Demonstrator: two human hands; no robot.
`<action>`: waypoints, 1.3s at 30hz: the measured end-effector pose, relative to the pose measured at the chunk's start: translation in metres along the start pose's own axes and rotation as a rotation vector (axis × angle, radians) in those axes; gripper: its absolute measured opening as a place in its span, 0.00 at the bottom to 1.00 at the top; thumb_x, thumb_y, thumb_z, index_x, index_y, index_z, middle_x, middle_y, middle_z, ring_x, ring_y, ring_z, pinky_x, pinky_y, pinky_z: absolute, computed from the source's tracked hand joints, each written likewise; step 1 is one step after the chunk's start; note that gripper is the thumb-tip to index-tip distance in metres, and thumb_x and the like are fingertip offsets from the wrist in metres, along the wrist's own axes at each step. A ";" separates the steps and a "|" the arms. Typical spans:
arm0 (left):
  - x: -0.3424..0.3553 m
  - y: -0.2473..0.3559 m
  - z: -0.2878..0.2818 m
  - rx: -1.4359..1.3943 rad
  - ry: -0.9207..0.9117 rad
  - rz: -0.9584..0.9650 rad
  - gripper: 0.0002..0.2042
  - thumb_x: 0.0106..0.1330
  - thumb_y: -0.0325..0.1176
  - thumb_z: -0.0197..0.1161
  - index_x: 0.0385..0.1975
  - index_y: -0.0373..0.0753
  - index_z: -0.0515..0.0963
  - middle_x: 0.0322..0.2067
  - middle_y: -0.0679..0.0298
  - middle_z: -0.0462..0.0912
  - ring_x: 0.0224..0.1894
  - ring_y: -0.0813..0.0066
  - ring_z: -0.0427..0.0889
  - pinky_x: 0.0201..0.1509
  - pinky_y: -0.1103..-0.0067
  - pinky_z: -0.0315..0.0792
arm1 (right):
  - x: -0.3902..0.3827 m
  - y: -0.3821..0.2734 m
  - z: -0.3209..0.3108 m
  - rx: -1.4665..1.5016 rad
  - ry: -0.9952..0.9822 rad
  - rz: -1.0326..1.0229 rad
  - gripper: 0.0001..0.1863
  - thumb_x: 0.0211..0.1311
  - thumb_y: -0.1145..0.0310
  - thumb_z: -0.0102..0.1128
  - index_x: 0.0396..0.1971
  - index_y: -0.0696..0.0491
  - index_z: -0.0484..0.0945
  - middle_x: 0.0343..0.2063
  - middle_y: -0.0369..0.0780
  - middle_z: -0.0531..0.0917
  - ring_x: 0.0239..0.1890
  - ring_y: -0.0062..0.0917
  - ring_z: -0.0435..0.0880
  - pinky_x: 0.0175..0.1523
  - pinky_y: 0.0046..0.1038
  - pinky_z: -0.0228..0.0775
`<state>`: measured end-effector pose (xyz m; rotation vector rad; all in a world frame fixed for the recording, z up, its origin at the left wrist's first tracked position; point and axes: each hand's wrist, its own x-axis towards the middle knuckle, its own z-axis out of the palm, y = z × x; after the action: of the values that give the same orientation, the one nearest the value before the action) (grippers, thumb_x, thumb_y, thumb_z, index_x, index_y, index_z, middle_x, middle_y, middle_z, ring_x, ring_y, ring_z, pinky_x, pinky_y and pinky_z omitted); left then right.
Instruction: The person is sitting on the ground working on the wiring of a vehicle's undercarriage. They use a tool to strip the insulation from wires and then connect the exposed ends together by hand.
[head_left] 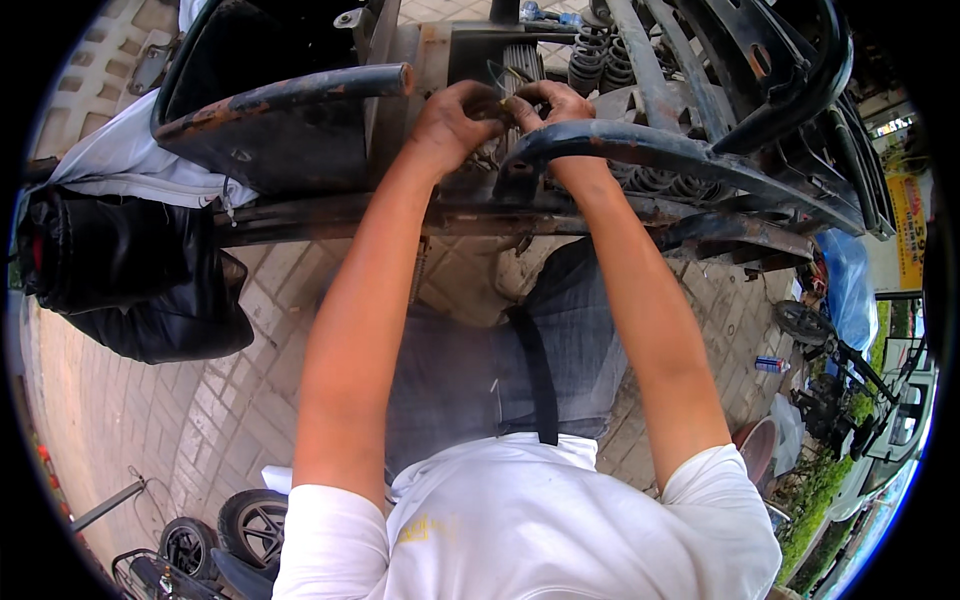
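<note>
My left hand (452, 125) and my right hand (556, 104) meet over an opening in a worn black metal vehicle frame (640, 140). The fingers of both are closed in a pinch, with the tips nearly touching. A thin wire (494, 70) loops up just beyond them, and a small yellowish bit shows between the fingertips. What exactly each finger presses on is partly hidden. Behind the hands stands a finned grey metal part (521, 60). My right wrist lies behind a curved black tube (600, 135) of the frame.
Left of my hands is a black open box (270, 140) with a rusty tube (300, 95) across it. Coil springs (590, 65) sit at the far right. A black bag-like cover (130, 270) hangs at left. Loose wheels (250, 525) lie lower left; a can (771, 364) stands on the paving.
</note>
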<state>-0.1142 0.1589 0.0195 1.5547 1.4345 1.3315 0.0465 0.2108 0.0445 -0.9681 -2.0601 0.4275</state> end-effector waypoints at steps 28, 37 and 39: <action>-0.009 0.007 0.009 -0.008 0.142 0.017 0.24 0.50 0.30 0.67 0.48 0.34 0.68 0.44 0.55 0.79 0.49 0.68 0.78 0.52 0.75 0.71 | 0.017 0.025 0.009 0.308 -0.225 -0.138 0.16 0.50 0.68 0.70 0.38 0.58 0.83 0.41 0.44 0.81 0.42 0.29 0.82 0.46 0.27 0.73; -0.005 -0.005 0.006 -0.001 0.091 0.102 0.22 0.51 0.29 0.66 0.48 0.36 0.70 0.43 0.56 0.79 0.48 0.68 0.78 0.51 0.75 0.72 | 0.016 0.017 0.014 0.274 -0.209 0.067 0.17 0.52 0.62 0.67 0.33 0.62 0.81 0.33 0.44 0.82 0.35 0.26 0.81 0.41 0.27 0.72; -0.006 -0.004 0.006 0.032 0.094 0.082 0.22 0.52 0.29 0.65 0.48 0.36 0.70 0.43 0.56 0.79 0.47 0.68 0.79 0.51 0.75 0.72 | 0.017 0.015 0.016 0.362 -0.240 0.173 0.16 0.52 0.62 0.67 0.32 0.62 0.80 0.29 0.43 0.82 0.32 0.24 0.79 0.39 0.26 0.71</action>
<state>-0.1094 0.1548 0.0126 1.6053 1.4692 1.4538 0.0346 0.2335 0.0348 -0.9086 -2.0157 1.0127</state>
